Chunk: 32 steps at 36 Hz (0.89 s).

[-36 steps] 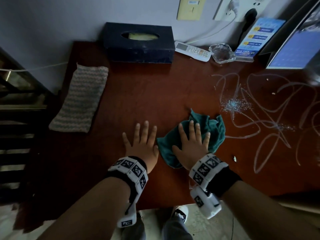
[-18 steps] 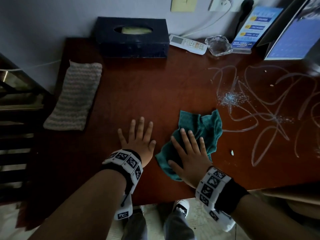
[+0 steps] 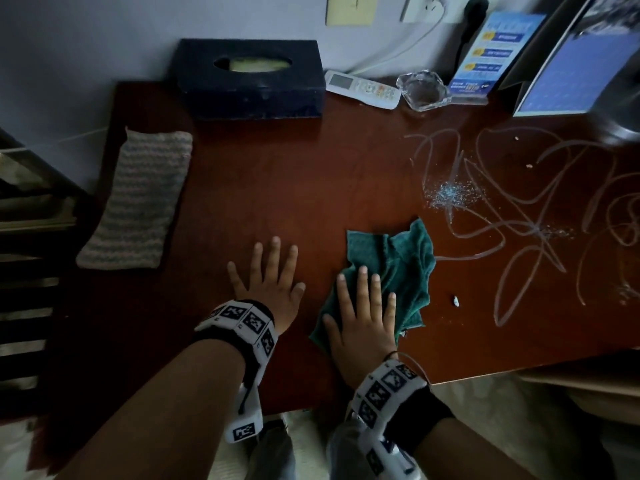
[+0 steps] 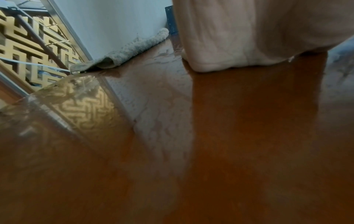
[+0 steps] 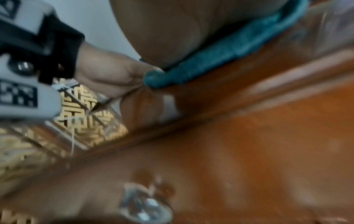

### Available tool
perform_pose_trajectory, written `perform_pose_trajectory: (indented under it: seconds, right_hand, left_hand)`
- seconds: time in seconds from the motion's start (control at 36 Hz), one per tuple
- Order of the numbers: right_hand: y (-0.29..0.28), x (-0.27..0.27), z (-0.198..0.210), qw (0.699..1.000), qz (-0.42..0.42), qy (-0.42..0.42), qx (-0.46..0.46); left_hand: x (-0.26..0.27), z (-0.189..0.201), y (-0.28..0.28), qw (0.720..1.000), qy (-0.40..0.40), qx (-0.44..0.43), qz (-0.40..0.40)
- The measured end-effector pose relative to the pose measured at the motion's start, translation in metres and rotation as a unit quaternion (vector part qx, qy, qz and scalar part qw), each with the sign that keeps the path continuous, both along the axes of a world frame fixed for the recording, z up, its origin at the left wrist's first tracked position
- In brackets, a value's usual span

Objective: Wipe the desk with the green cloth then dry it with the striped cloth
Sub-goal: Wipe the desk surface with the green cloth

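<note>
The green cloth [image 3: 398,268] lies crumpled on the reddish-brown desk [image 3: 294,174], near its front edge. My right hand [image 3: 363,306] presses flat on the cloth's near left part, fingers straight. In the right wrist view the green cloth [image 5: 226,50] shows under the palm. My left hand [image 3: 268,275] rests flat on the bare wood just left of the cloth, fingers spread. The striped cloth [image 3: 138,199] lies folded at the desk's left edge; the striped cloth [image 4: 122,53] also shows in the left wrist view. Whitish smear lines [image 3: 512,216] and sparkly spill [image 3: 450,194] cover the desk's right side.
Along the back wall stand a dark tissue box [image 3: 249,77], a white remote [image 3: 363,88], a glass ashtray [image 3: 422,90], a blue card stand [image 3: 491,53] and a tilted screen [image 3: 575,67]. A small white crumb [image 3: 456,301] lies right of the cloth.
My right hand has slid the green cloth a little to the right and turned it, its far part now spread toward the smears. The left hand stays flat in place.
</note>
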State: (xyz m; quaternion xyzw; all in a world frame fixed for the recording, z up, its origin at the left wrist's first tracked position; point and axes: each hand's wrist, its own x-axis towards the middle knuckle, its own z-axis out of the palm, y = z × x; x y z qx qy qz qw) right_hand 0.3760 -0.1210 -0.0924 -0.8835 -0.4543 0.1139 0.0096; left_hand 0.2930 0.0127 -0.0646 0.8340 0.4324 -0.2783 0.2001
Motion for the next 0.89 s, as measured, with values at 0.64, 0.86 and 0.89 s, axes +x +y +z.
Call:
perform_pose_trajectory:
  seconds: [0.64, 0.86, 0.89]
  right_hand:
    - [-0.077, 0.083, 0.009, 0.973, 0.221, 0.051, -0.045]
    - [-0.082, 0.07, 0.023, 0.982, -0.008, 0.087, 0.166]
    - [-0.079, 0.063, 0.024, 0.985, -0.044, 0.067, 0.156]
  left_hand:
    - [0.002, 0.003, -0.001, 1.0, -0.002, -0.002, 0.008]
    - [0.003, 0.012, -0.003, 0.995, -0.036, 0.093, 0.0]
    - [0.006, 0.015, -0.002, 0.994, -0.039, 0.106, -0.001]
